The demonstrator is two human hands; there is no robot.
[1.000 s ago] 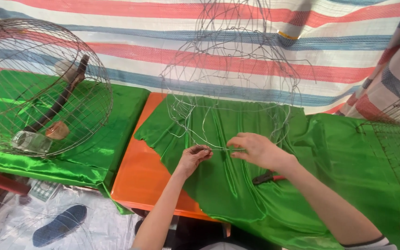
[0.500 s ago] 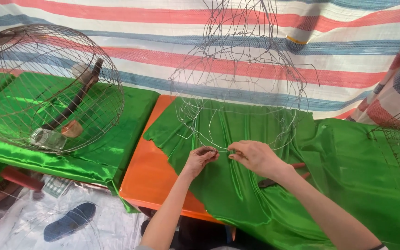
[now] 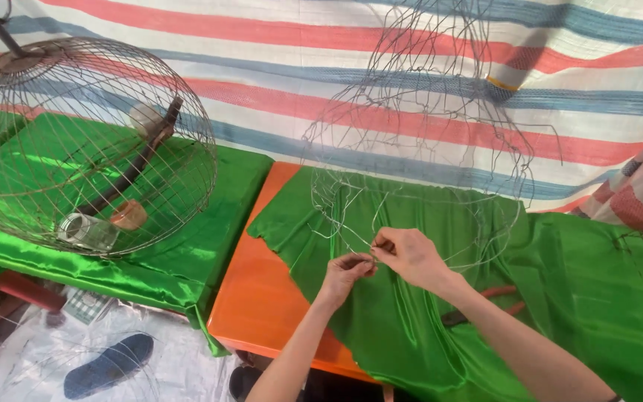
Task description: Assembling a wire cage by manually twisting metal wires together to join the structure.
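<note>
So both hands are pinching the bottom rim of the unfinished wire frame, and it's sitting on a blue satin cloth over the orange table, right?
Not quite: the head view shows the left hand and right hand pinching the unfinished wire frame, but the satin cloth is green, not blue, over the orange table.

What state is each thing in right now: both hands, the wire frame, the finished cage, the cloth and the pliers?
Left hand: fingers pinched on a wire of the frame's lower rim.
Right hand: pinched on the same wire, beside the left.
Unfinished wire frame: upright, open-meshed, loose wire ends sticking out.
Finished round cage: closed, tilted on its side.
Green cloth: spread, wrinkled.
Red-handled pliers: lying on the cloth, unheld.
Orange table: partly uncovered.
</note>
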